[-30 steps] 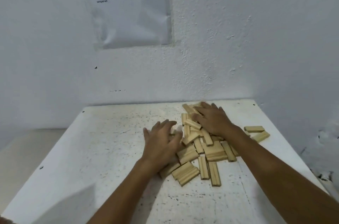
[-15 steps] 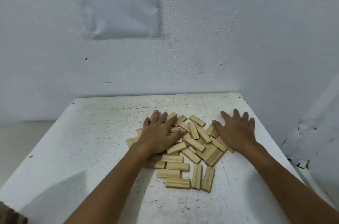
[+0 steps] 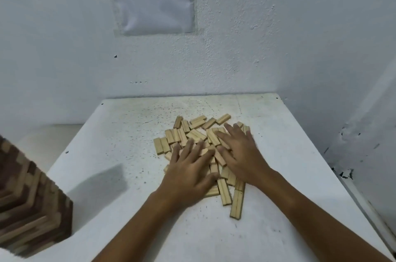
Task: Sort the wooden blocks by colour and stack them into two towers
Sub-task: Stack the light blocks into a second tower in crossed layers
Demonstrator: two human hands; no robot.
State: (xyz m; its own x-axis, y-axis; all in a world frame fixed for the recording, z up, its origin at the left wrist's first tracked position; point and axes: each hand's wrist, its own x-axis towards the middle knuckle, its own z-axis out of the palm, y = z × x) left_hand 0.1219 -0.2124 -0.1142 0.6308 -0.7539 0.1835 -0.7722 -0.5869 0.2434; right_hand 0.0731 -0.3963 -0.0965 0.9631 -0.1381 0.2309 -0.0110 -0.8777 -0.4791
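The pale wooden blocks [image 3: 194,133] lie in a loose flat heap on the white speckled worktop [image 3: 120,133], a little right of its middle. The left hand [image 3: 188,172] lies flat on the near left part of the heap, fingers spread wide and holding nothing. The right hand [image 3: 240,152] lies flat on the right part, fingers also spread and straight. A tower of dark and pale blocks [image 3: 30,203] stands at the worktop's near left edge. A printed sheet [image 3: 153,0] hangs on the wall [image 3: 278,36] behind.

White table [image 3: 120,143] — pale blocks [image 3: 194,133], tower [image 3: 27,206]
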